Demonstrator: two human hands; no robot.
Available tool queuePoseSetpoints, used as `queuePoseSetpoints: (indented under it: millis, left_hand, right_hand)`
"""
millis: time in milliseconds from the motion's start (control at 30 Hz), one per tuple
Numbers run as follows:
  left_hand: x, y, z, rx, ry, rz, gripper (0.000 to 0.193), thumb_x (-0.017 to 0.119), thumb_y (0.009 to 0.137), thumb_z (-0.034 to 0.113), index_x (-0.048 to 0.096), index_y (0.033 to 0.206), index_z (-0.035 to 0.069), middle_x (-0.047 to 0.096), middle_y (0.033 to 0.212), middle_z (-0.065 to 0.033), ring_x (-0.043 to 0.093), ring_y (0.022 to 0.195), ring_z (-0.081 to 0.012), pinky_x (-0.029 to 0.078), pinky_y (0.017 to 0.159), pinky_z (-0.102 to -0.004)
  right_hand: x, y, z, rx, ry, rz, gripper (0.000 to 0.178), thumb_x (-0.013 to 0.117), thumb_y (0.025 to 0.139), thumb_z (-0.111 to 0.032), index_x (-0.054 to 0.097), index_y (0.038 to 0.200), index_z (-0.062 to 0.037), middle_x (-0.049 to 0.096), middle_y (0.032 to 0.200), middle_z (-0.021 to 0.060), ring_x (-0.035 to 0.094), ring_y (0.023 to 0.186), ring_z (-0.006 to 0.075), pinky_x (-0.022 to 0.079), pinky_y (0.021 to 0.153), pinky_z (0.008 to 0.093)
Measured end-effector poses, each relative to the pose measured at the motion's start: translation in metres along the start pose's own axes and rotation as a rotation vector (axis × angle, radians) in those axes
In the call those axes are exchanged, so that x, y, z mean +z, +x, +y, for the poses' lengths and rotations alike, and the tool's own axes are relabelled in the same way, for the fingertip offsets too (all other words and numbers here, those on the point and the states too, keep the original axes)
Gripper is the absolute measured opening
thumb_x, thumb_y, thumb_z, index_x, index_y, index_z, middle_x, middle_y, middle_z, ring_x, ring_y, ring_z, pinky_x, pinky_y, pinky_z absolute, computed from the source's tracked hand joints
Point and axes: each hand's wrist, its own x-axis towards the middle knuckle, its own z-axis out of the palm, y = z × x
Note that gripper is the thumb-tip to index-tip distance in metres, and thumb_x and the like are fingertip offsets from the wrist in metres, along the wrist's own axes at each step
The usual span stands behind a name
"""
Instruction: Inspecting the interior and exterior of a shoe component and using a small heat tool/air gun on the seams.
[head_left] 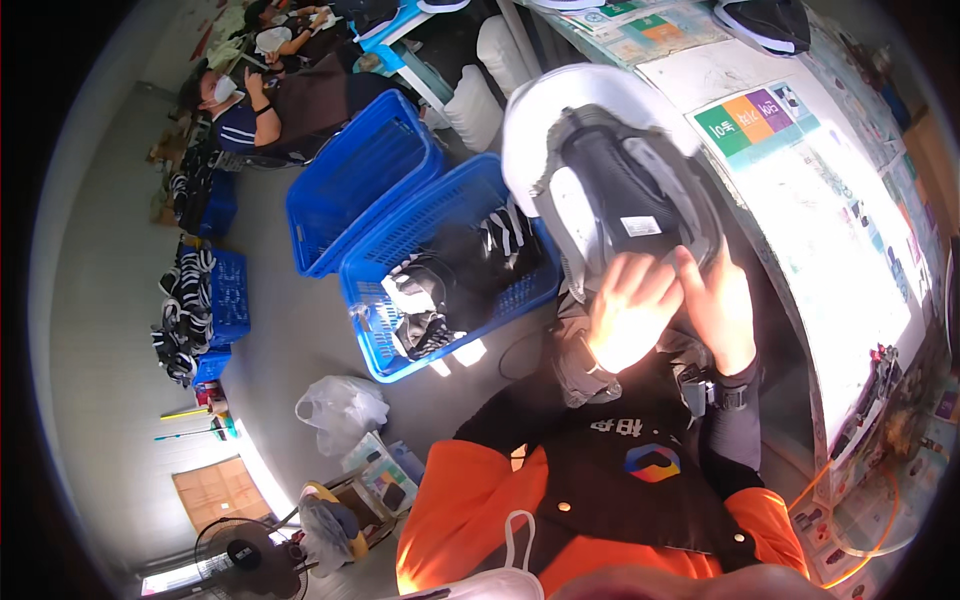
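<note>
A grey, black and white shoe (572, 200) is held up in front of my chest, its opening facing me. Inside, the dark lining carries a small white label. My left hand (632, 312) has its fingers curled together at the near edge of the opening. On the other side of that edge, my right hand (722, 308) grips the shoe, thumb toward the inside and the other fingers partly hidden behind it. Both hands are close together, the left fingers near the right thumb. The shoe's far end is pale and slightly blurred.
Left of the shoe, a blue basket (375, 345) holds black-and-white shoe pieces (425, 285); a second blue basket (305, 235) stands behind it. On the right is a table (800, 230) covered with printed sheets. A plastic bag (342, 408) lies on the floor, and co-workers (245, 110) sit far left.
</note>
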Motion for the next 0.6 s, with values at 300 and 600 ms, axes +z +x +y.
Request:
queuePoseSetpoints:
  millis: [300,600]
  left_hand:
    - [-0.049,0.02,-0.003,-0.11,-0.31,0.038,0.05,0.09,0.07,0.02,0.073,0.115,0.009,0.066,0.122,-0.0082,0.064,0.111,-0.03,0.048,0.105,-0.0512]
    - [0.019,0.0,-0.044,-0.272,-0.111,-0.27,0.036,0.066,0.095,0.016,0.065,0.129,0.005,0.07,0.118,-0.0108,0.07,0.104,-0.0292,0.056,0.088,-0.0374]
  right_hand:
    - [0.002,0.01,0.035,-0.032,-0.17,0.029,0.042,0.061,0.101,-0.011,0.054,0.139,0.0044,0.063,0.067,0.0233,0.066,0.057,0.0378,0.051,0.054,0.0443]
    - [0.005,0.024,0.05,-0.393,-0.562,-0.022,0.047,0.073,0.087,-0.009,0.064,0.133,-0.0043,0.065,0.09,0.0109,0.068,0.089,0.0289,0.056,0.077,0.0382]
